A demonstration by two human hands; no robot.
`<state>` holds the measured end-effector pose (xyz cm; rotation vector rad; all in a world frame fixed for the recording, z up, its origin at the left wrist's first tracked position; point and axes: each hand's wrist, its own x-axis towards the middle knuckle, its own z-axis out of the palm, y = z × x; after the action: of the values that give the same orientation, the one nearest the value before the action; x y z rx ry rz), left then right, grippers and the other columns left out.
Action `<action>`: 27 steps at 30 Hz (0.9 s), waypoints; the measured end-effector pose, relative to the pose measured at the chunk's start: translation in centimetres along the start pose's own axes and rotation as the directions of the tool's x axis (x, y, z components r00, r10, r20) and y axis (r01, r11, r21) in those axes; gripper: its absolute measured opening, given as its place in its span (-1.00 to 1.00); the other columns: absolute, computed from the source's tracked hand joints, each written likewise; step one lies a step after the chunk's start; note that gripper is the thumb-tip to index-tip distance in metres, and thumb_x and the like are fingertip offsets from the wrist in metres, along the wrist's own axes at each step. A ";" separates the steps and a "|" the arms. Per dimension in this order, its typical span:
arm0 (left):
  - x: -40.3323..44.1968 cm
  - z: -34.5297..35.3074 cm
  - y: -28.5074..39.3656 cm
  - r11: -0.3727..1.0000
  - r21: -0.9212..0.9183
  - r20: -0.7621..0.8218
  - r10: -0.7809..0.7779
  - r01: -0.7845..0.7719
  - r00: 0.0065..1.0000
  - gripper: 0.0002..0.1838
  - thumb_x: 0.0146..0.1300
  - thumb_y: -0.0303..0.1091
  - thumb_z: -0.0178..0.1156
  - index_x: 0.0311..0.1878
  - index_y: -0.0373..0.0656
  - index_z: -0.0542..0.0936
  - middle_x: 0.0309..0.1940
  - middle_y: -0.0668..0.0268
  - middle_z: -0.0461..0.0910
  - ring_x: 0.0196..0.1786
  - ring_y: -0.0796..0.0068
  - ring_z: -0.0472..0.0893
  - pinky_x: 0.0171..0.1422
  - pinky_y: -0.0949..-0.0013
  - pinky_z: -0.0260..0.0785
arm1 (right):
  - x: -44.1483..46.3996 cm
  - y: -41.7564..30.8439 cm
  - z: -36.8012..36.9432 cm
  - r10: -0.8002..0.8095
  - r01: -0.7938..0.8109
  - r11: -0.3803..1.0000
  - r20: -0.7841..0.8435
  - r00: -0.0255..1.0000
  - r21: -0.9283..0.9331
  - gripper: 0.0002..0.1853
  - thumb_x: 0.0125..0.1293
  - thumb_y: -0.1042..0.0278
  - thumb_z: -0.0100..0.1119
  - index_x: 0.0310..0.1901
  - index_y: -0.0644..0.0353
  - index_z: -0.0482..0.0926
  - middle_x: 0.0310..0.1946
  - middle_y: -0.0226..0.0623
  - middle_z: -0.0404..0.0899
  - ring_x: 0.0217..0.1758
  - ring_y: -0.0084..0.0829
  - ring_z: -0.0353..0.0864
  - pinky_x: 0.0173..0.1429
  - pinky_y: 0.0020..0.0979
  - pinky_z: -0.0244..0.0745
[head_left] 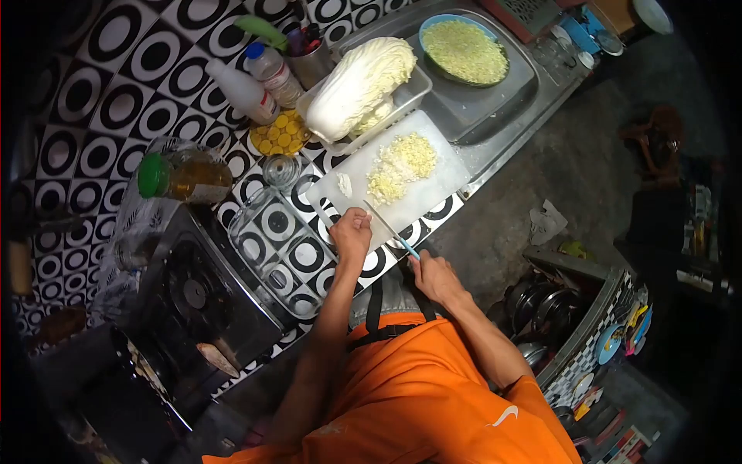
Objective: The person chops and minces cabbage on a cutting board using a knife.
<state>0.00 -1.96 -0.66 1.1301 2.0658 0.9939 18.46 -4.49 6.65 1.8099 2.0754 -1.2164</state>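
Note:
My right hand (437,278) is wrapped round the light blue handle of a knife (405,246). The blade slants up and left over the near edge of a white cutting board (444,158). Close to the blade's tip is my left hand (352,230), its fingers curled together at the board's near edge; whether they pinch the blade or a small piece is hidden. Finely chopped napa cabbage (402,165) lies in a pile on the board, with a small pale scrap (344,184) to its left.
Behind the board, a whole napa cabbage (359,85) rests in a white plastic tub (417,94). A bowl of chopped cabbage (466,52) stands in the metal sink (498,108). To the left are a clear glass lid (270,247), a green-capped jar (185,179) and a gas stove (201,294).

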 end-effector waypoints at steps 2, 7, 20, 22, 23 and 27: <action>0.0 0.6 -0.5 1.000 -0.029 -0.024 0.005 -0.006 1.000 -0.91 0.00 -0.55 0.29 -0.41 -0.22 0.58 -0.56 0.27 0.62 -0.51 0.50 0.60 -0.35 0.48 0.43 | 0.4 0.7 -0.1 -0.009 0.009 1.000 0.004 1.000 -0.028 -0.61 0.39 0.10 -0.16 -0.26 0.35 0.41 -0.44 0.30 0.52 -0.32 0.28 0.52 -0.18 0.09 0.42; -0.6 1.6 -1.1 0.996 0.035 -0.161 0.090 -0.085 0.983 -0.91 -0.01 -0.57 0.26 -0.45 -0.19 0.54 -0.61 0.28 0.58 -0.51 0.48 0.60 -0.37 0.45 0.44 | 1.8 1.3 -0.7 -0.072 0.077 0.988 0.041 0.997 -0.135 -0.62 0.39 0.11 -0.16 -0.27 0.35 0.41 -0.43 0.30 0.52 -0.30 0.28 0.51 -0.19 0.13 0.40; -1.3 2.0 1.3 0.997 -0.023 -0.332 -0.081 0.078 0.940 -0.90 -0.12 -0.57 0.27 -0.45 -0.19 0.66 -0.49 0.20 0.50 -0.47 0.33 0.53 -0.35 0.35 0.39 | 5.8 3.8 -4.6 -0.289 0.331 0.915 0.197 0.937 -0.229 -0.64 0.39 0.13 -0.14 -0.27 0.35 0.39 -0.52 0.28 0.50 -0.37 0.32 0.48 -0.27 0.15 0.37; -1.3 2.2 1.3 0.994 -0.061 -0.328 -0.102 0.086 0.939 -0.87 -0.11 -0.58 0.25 -0.43 -0.18 0.67 -0.49 0.22 0.49 -0.48 0.33 0.52 -0.37 0.37 0.37 | 6.3 4.0 -4.6 -0.294 0.340 0.911 0.210 0.932 -0.232 -0.64 0.39 0.14 -0.13 -0.27 0.35 0.39 -0.51 0.27 0.50 -0.37 0.32 0.48 -0.26 0.15 0.37; -1.4 2.3 1.2 0.994 -0.061 -0.324 -0.103 0.088 0.940 -0.87 -0.11 -0.58 0.25 -0.43 -0.18 0.67 -0.49 0.22 0.49 -0.48 0.33 0.52 -0.37 0.37 0.37 | 6.6 4.4 -4.1 -0.288 0.337 0.914 0.221 0.932 -0.226 -0.63 0.39 0.12 -0.15 -0.27 0.35 0.40 -0.50 0.26 0.52 -0.36 0.30 0.50 -0.25 0.14 0.39; -1.6 2.1 1.1 0.998 -0.021 -0.268 -0.070 0.067 0.961 -0.86 -0.07 -0.60 0.25 -0.39 -0.20 0.67 -0.48 0.22 0.51 -0.51 0.39 0.50 -0.36 0.39 0.38 | 7.0 3.4 -4.0 -0.293 0.342 0.911 0.225 0.929 -0.228 -0.62 0.39 0.11 -0.15 -0.29 0.35 0.40 -0.50 0.22 0.54 -0.36 0.26 0.53 -0.25 0.13 0.42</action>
<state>2.86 -2.26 -0.74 0.9529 2.2903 1.1785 21.17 3.27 3.70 1.2270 2.3515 -1.0608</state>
